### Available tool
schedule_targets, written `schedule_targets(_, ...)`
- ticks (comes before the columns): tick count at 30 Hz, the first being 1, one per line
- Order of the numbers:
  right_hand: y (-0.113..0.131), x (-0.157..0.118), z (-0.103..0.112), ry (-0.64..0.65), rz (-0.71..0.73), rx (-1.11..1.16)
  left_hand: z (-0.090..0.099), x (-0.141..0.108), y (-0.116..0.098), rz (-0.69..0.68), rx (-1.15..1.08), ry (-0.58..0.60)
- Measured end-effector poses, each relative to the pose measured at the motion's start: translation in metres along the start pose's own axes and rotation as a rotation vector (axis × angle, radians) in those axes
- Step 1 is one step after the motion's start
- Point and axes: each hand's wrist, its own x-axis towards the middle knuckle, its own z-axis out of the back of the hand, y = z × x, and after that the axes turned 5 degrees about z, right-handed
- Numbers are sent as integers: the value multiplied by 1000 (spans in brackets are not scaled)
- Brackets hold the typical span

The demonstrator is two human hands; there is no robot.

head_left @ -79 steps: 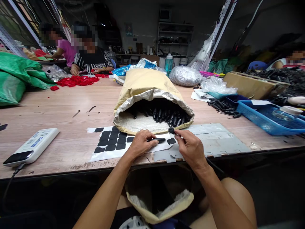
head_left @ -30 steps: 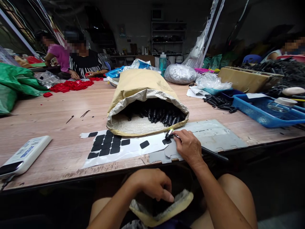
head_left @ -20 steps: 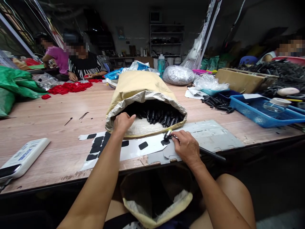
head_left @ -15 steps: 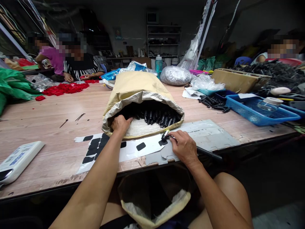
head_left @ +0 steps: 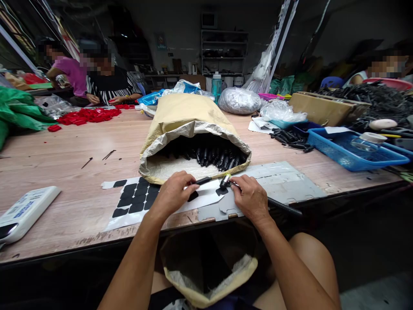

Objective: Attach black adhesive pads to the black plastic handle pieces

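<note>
My left hand (head_left: 174, 191) is closed on a slim black pen-like piece (head_left: 204, 181), which points right toward a hammer head. My right hand (head_left: 250, 196) grips the hammer (head_left: 225, 181) partway along its handle. The black grip end sticks out beyond the hand to the right. Behind both hands lies a tan paper sack (head_left: 193, 110), its mouth facing me, with many black pen-like pieces (head_left: 219, 158) inside. Beneath the hands is a white sheet with black rounded stickers (head_left: 132, 198), partly over a grey board (head_left: 284, 183).
A second open sack (head_left: 209, 297) sits at my lap below the table edge. On the right stands a blue basket (head_left: 351, 157); on the left, a white device (head_left: 29, 213). Red parts (head_left: 87, 116) lie near two co-workers across the table. Another person is at far right.
My left hand has come out of the sack, toward me and right, and now holds a black pen-like piece. My right hand stays nearly still with the hammer.
</note>
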Motion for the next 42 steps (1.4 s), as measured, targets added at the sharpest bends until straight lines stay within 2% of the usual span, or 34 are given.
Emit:
schedule_targets(3,0,0,0,-6,4,2,-13,-10,-7,1,16,58)
schedule_targets(13,-5,1,-2,9,37,-1,-43,-3,-4,-69,-214,17)
schedule_targets(17,-6,5,3,-17,41,76,-44,-3,-1,-52,-265,3)
schedule_targets(21,10,13,15,-125,29,306,-43,-3,0,-38,-292,11)
schedule_targets(25,35,18,27,-59,95,483,-42,-2,2,8,-359,56)
schedule_targets(31,55,13,25,-120,140,474,-43,0,5,26,-414,81)
schedule_targets(36,52,6,16,18,156,382,-42,-1,3,18,-388,68)
schedule_targets(40,45,6,22,-113,105,397,-40,-2,1,51,-392,81)
schedule_targets(42,43,6,24,-120,109,408,-40,-2,1,47,-387,81)
